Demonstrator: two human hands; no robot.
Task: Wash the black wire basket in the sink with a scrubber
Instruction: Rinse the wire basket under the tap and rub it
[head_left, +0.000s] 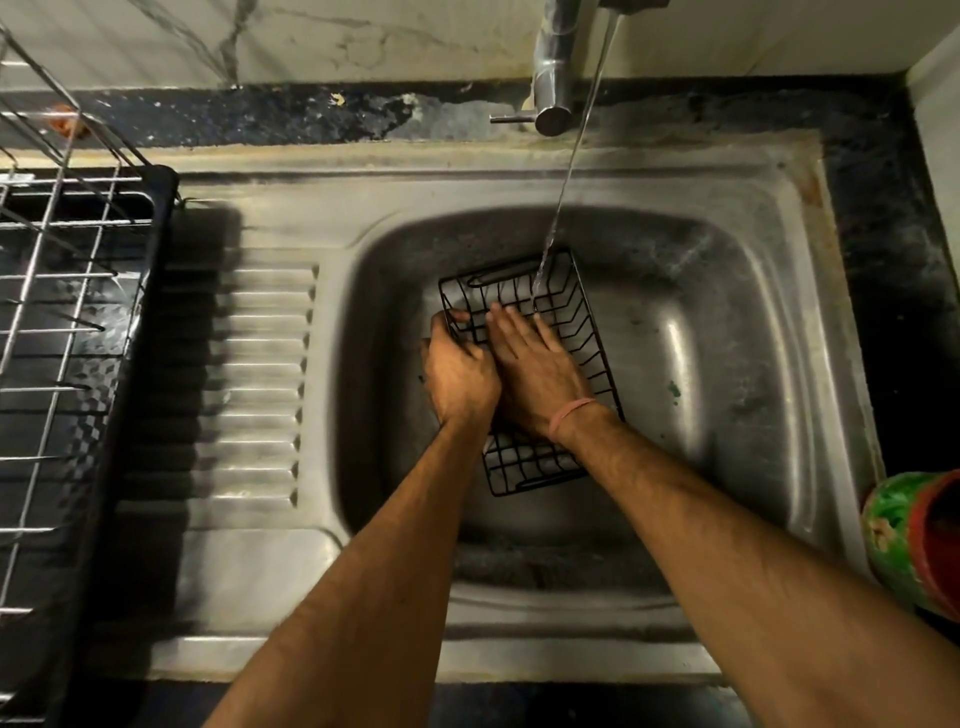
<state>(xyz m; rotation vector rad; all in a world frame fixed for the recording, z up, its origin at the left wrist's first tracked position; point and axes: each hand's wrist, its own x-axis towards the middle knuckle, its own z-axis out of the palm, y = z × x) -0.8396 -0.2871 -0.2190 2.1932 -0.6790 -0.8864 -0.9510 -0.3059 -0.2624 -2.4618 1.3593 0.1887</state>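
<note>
basket (566, 312): in sink (727, 291), under tap (553, 67) stream
left hand (460, 374): fingers curled on its left rim
right hand (535, 374): fingers straight, flat inside
rack (67, 291): far left
tin (909, 540): right edge

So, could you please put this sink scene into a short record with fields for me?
place: steel sink
item: black wire basket in the basin
water: stream from the tap lands on the basket's far end
left hand: grips the basket's left edge
right hand: lies flat, fingers straight, inside the basket
scrubber: none visible
nearby: drying rack at left
</note>
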